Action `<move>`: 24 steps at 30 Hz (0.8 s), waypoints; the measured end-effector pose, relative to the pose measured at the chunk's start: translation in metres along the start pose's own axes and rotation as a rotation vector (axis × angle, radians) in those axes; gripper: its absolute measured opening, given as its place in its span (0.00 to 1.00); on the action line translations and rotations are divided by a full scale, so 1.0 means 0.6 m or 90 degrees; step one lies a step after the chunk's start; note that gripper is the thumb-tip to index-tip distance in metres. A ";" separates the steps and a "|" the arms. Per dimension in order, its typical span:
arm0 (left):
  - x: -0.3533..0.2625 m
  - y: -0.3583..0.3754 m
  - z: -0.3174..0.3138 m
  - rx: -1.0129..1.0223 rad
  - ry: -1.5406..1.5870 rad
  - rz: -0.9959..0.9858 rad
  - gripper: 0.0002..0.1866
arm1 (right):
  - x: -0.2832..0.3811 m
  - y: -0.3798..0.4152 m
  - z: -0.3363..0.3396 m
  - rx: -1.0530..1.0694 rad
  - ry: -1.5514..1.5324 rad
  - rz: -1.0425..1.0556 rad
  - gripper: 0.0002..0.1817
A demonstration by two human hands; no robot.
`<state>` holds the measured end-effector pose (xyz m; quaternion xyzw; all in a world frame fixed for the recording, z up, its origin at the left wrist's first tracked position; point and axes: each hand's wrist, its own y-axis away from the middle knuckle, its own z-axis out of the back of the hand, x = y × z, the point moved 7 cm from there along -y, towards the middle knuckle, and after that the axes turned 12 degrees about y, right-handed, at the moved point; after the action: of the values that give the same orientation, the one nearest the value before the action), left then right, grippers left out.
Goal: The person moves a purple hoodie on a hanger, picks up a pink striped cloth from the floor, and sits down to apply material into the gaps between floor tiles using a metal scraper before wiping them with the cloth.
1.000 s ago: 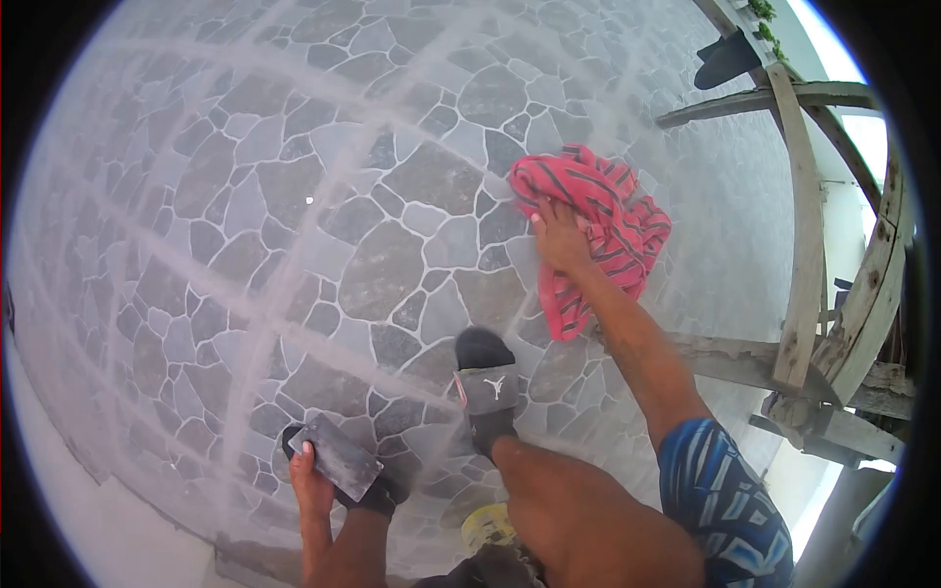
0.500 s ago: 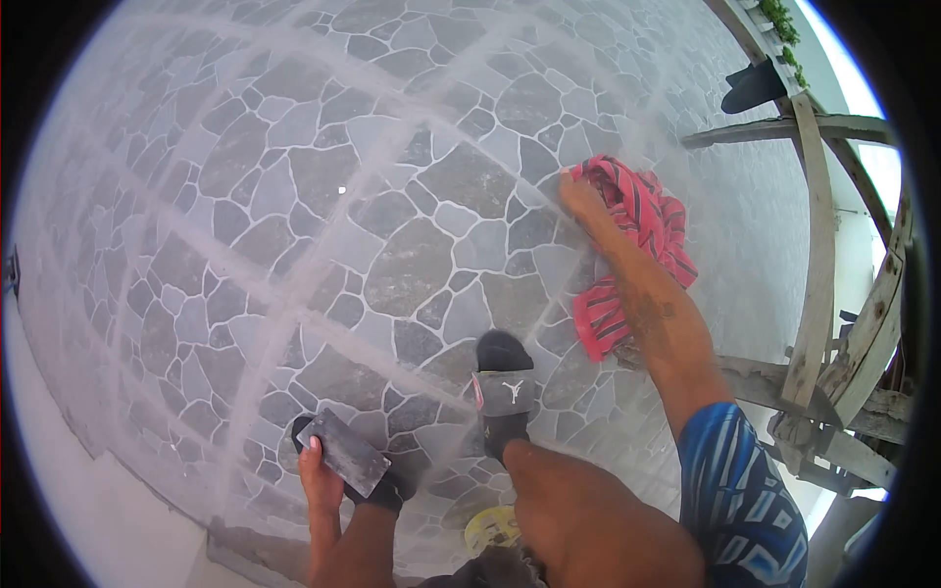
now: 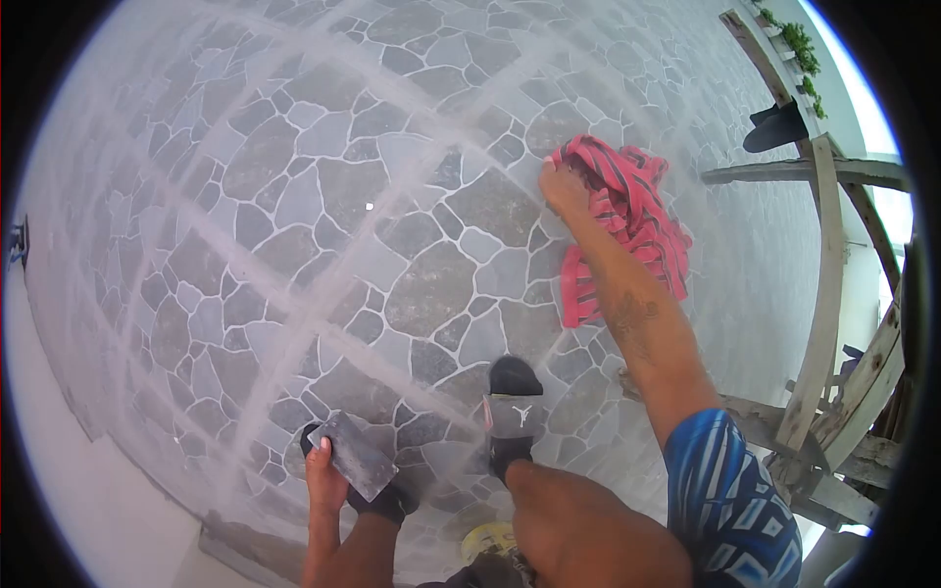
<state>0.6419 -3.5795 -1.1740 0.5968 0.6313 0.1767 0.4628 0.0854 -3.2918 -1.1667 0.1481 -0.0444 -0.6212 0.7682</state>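
My right hand is closed on a pink cloth with dark stripes, its arm stretched out to the right. The bunched cloth lies against the stone-patterned floor, with one flap hanging toward me. Low in the view, my left hand grips a flat, grey, rectangular plate by its near edge, thumb on top. That plate has a dusty, scuffed face and overlaps my left foot. My right foot, in a dark slide sandal, rests on the floor between the two hands.
Wooden beams form a frame along the right side. A pair of dark slippers sits on it, near green plants. A yellow round object shows between my legs. A pale wall borders the floor at left.
My right hand has shifted the pink cloth slightly up and left, and its flap has swung left. My left hand still holds the grey plate. The view has tilted a little.
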 end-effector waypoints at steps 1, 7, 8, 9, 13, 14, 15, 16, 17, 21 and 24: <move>0.003 0.003 0.004 0.002 0.011 0.005 0.27 | 0.034 0.011 0.014 0.099 -0.018 0.008 0.27; -0.005 -0.011 -0.003 -0.006 -0.001 0.013 0.23 | 0.196 0.091 -0.030 -0.140 -0.090 0.448 0.26; -0.007 -0.003 -0.006 -0.010 -0.010 0.026 0.20 | 0.177 0.103 -0.045 -0.086 -0.151 0.470 0.25; -0.006 -0.003 -0.008 -0.008 -0.015 0.024 0.20 | 0.122 0.100 -0.044 -0.090 -0.150 0.362 0.24; -0.007 0.001 -0.014 0.010 -0.012 0.008 0.21 | -0.124 0.117 -0.100 0.002 0.046 0.117 0.32; -0.003 0.005 -0.015 0.017 -0.007 0.008 0.21 | -0.151 0.147 -0.112 -0.017 0.036 0.076 0.31; 0.002 0.006 -0.012 0.015 -0.007 0.003 0.21 | -0.178 0.178 -0.122 -0.037 0.025 0.035 0.29; 0.005 0.004 -0.009 0.015 -0.006 -0.005 0.22 | -0.205 0.199 -0.162 -0.166 -0.035 0.022 0.25; 0.004 0.003 -0.006 0.015 -0.007 -0.014 0.22 | -0.174 0.277 -0.146 -0.177 -0.065 -0.058 0.24; 0.004 0.005 0.003 0.045 -0.009 -0.016 0.24 | -0.048 0.598 -0.203 -0.041 -0.148 0.143 0.28; 0.000 0.022 0.005 0.063 -0.001 -0.032 0.25 | -0.050 0.659 -0.197 0.078 -0.116 0.221 0.27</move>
<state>0.6522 -3.5775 -1.1653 0.6031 0.6534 0.1334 0.4377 0.4805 -3.1695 -1.1638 0.1282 -0.1762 -0.4861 0.8463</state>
